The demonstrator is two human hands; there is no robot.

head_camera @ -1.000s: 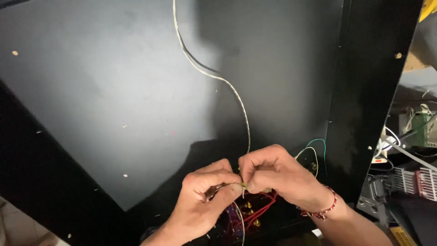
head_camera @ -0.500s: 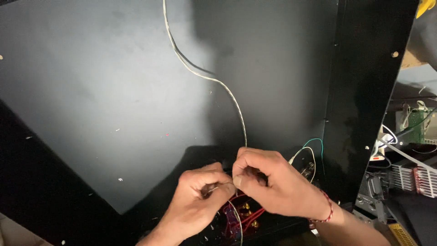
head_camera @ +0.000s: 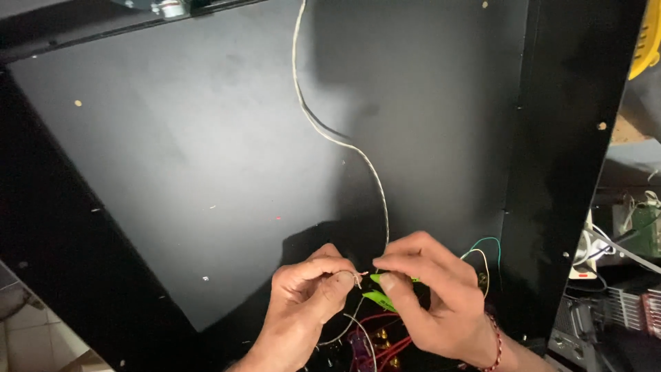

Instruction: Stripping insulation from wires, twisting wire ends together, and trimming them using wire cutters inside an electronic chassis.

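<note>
We're looking down at a big matte black panel (head_camera: 206,172), with both hands working at its lower edge over an opening full of wiring. Left hand (head_camera: 303,303) is curled, thumb and forefinger pinched on the bare end of a thin pale wire (head_camera: 354,277). Right hand (head_camera: 427,303) mirrors it just beside, fingertips closed on a small bright green piece (head_camera: 377,297), probably a clip or sleeve; it's mostly covered, so we can't tell which. The two pinches nearly touch, which fits holding a wire end steady while the other hand brings the green part to it. The long whitish cable (head_camera: 323,131) runs down the panel from the top edge in a loose S and ends right between the hands, so it has slack and hangs free rather than taut. Below the hands sit red wires (head_camera: 385,341) and a purple connector block (head_camera: 358,343) with brass-looking terminals, close enough for short reaches. A green wire loop (head_camera: 485,242) arcs beside the right hand. A red thread bracelet (head_camera: 497,341) sits on the right wrist. No labels or signs are legible on the panel, only pale specks. At far right: a green circuit board (head_camera: 644,224) and something yellow (head_camera: 647,41) in the top corner.
</note>
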